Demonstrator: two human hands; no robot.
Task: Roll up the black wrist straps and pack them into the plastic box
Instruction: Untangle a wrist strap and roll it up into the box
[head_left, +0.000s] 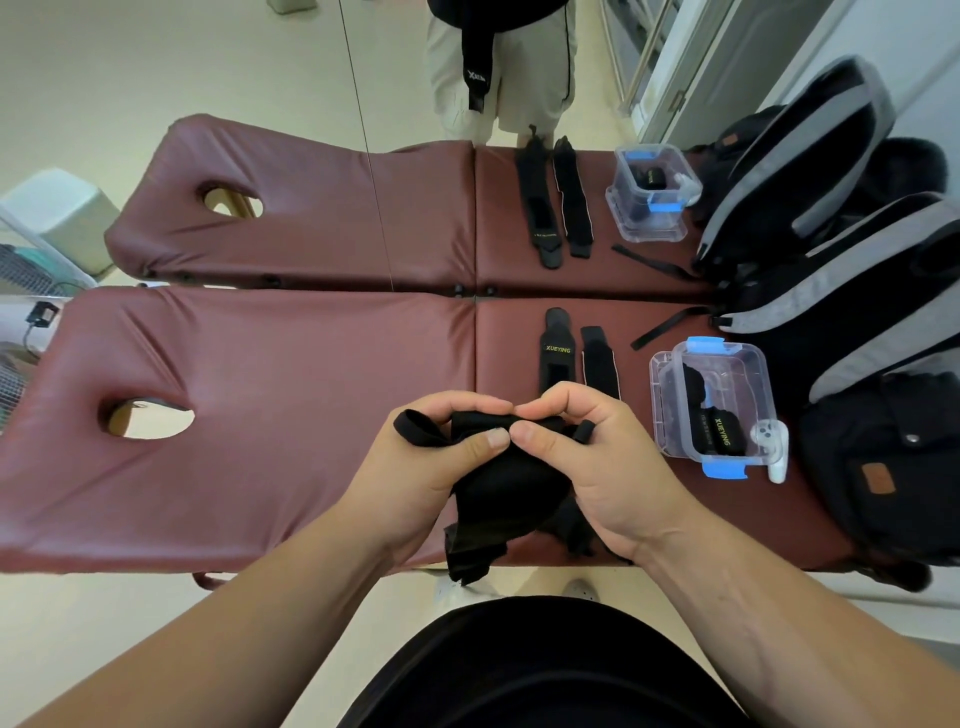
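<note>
My left hand and right hand pinch a strap over the table's near edge, box at centre right.

The table padding leaves wide room on the left. Two flat straps lie ahead. The plastic box and backpack crowd the right.

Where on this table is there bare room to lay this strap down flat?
Widest bare patch: the massage table padding between the face hole and the two flat wrist straps. A narrow strip runs between those straps and the plastic box. Beyond the box it is crowded with backpacks.
</note>
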